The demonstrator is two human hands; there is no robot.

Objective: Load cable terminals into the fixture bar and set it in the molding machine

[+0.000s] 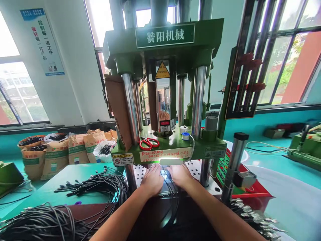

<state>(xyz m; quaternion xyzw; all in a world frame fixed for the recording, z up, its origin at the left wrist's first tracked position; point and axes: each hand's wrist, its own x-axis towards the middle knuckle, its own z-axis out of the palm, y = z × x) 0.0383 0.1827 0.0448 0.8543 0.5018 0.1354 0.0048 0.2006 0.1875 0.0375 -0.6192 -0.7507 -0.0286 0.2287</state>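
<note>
Both hands reach under the front of a green press, beside a small mould on its perforated metal bed. My left hand lies at the mould's left side, fingers stretched forward and nothing visible in them. On the right side is my right hand; its fingers are mostly hidden by the hand itself and the press edge. Several thin black cables run out of the mould between the hands and hang down toward me. Whether the fingers touch the cable ends is hidden.
Bundles of black cables lie at left, with more behind them. Red-handled scissors and a blue tape roll sit on the press plate. At right stand a metal post and cables with metal ends.
</note>
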